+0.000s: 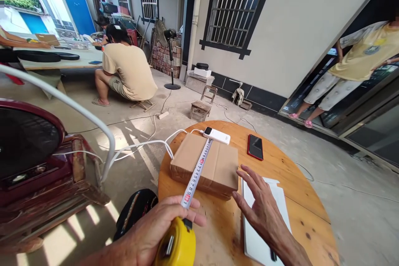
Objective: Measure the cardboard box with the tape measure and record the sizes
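Observation:
My left hand (165, 220) grips a yellow tape measure (179, 245), with the thumb and fingers about its pulled-out blade (196, 174). The white blade runs away from me across the top of a brown cardboard box (222, 160). Its far end meets a white power bank (218, 135) with a dark display, at the box's far edge. My right hand (260, 205) is open, fingers spread, beside the box's right side and over a white notepad (277, 199). Whether its fingertips touch the box I cannot tell. A dark pen (273, 255) shows partly under my right wrist.
The box lies on a round wooden table (299, 193) with a red-edged phone (255, 147). White cables (149, 142) run off its left side. A small wooden chair (202, 106) and a standing fan (171, 58) are beyond. One person (127, 66) sits left; another (355, 58) stands in the doorway.

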Demonstrator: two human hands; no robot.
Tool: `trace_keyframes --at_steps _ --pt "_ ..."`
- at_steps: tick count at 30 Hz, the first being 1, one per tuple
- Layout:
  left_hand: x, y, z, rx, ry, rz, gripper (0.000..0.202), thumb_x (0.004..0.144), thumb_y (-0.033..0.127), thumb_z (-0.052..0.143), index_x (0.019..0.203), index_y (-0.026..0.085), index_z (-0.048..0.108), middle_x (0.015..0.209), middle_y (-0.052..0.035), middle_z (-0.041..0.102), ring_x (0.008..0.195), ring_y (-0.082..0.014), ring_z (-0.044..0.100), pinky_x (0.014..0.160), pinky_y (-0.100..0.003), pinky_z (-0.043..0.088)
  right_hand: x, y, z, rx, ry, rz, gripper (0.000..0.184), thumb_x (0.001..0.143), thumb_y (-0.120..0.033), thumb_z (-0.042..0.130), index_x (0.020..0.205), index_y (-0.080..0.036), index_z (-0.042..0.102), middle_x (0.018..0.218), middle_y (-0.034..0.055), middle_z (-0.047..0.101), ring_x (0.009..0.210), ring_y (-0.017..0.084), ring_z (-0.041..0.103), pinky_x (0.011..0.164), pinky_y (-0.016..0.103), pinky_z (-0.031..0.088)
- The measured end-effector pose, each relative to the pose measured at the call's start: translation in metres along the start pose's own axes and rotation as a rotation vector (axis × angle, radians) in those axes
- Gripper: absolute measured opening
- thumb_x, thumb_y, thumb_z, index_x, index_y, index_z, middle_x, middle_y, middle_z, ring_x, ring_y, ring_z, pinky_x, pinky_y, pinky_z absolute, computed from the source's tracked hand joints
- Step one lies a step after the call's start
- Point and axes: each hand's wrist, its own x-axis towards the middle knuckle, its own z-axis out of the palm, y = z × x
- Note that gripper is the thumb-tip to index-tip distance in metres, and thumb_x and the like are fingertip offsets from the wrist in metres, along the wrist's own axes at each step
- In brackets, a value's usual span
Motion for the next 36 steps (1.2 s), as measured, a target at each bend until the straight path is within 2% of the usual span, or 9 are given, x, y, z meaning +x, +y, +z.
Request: trace_keyframes --at_steps 5,11,13,15,17,21,26,32,36 --pt "0.003 -0.006 -0.007 0.085 -0.045 0.104 0.036 0.076 0.029 0.053 0.108 0.013 0.060 0.095 -0.0113 0.073 0.063 -0.0145 0.054 0.059 -0.025 0.040 -0.008 0.004 0.004 0.036 -0.010 0.071 0.043 0.087 -0.037 0.049 0.129 -0.026 0.045 0.141 0.0091 0.042 0.127 0.028 0.042 0.098 0.050 0.042" --pt "0.007 -0.006 -0.044 0.535 0.197 0.503 0.033 0.084 0.035 0.048 0.109 0.021 0.064 0.117 -0.0075 0.064 0.072 -0.0171 0.060 0.068 -0.026 0.045 -0.017 0.013 0.014 0.245 -0.065 0.316 0.059 0.086 -0.044 0.050 0.138 -0.024 0.033 0.142 0.0115 0.042 0.126 0.028 0.043 0.098 0.050 0.042" --pt "0.014 -0.004 -0.059 0.572 0.240 0.599 0.028 0.083 0.034 0.049 0.099 0.020 0.067 0.133 -0.0086 0.054 0.092 -0.0219 0.062 0.080 -0.027 0.045 -0.018 0.016 0.026 0.365 -0.115 0.394 0.064 0.085 -0.046 0.051 0.140 -0.021 0.031 0.139 0.0144 0.045 0.122 0.029 0.049 0.094 0.049 0.046" --pt "0.023 -0.001 -0.069 0.596 0.231 0.653 0.024 0.082 0.032 0.051 0.090 0.019 0.069 0.141 -0.0076 0.046 0.121 -0.0253 0.048 0.097 -0.027 0.037 -0.017 0.016 0.040 0.497 -0.126 0.405 0.066 0.083 -0.047 0.052 0.139 -0.018 0.032 0.134 0.0159 0.050 0.118 0.029 0.052 0.090 0.047 0.048" --pt "0.032 0.001 -0.072 0.606 0.188 0.675 0.024 0.083 0.031 0.049 0.088 0.019 0.070 0.139 -0.0081 0.049 0.132 -0.0247 0.037 0.103 -0.027 0.031 -0.015 0.012 0.050 0.624 -0.131 0.390 0.066 0.083 -0.047 0.052 0.138 -0.017 0.033 0.128 0.0153 0.055 0.109 0.027 0.059 0.084 0.043 0.052" --pt "0.024 0.008 -0.062 0.513 0.181 0.689 0.024 0.081 0.032 0.051 0.085 0.019 0.070 0.123 -0.0095 0.060 0.114 -0.0265 0.052 0.090 -0.027 0.040 -0.015 -0.002 0.039 0.625 -0.124 0.453 0.058 0.085 -0.048 0.050 0.134 -0.019 0.039 0.108 0.0096 0.066 0.077 0.021 0.067 0.066 0.035 0.055" --pt "-0.020 0.025 -0.051 0.281 0.014 0.455 0.034 0.081 0.040 0.052 0.105 0.020 0.065 0.065 -0.0024 0.065 0.061 -0.0189 0.058 0.062 -0.027 0.045 -0.018 -0.009 -0.002 0.351 0.023 0.523 0.053 0.084 -0.054 0.048 0.127 -0.022 0.050 0.102 0.0083 0.069 0.088 0.025 0.065 0.064 0.034 0.054" --pt "-0.009 0.040 -0.048 0.141 0.038 0.345 0.039 0.078 0.033 0.056 0.113 0.017 0.057 0.058 0.0019 0.060 0.052 -0.0140 0.054 0.051 -0.022 0.039 -0.015 -0.015 -0.003 0.244 0.039 0.517 0.053 0.087 -0.057 0.040 0.128 -0.024 0.050 0.112 0.0099 0.064 0.096 0.028 0.062 0.069 0.038 0.054" --pt "-0.002 0.035 -0.055 0.176 0.066 0.348 0.042 0.079 0.032 0.055 0.118 0.015 0.055 0.060 0.0021 0.060 0.053 -0.0142 0.054 0.050 -0.023 0.039 -0.021 -0.019 0.006 0.224 0.077 0.386 0.061 0.086 -0.054 0.045 0.140 -0.027 0.032 0.143 0.0096 0.039 0.123 0.032 0.045 0.089 0.049 0.047"
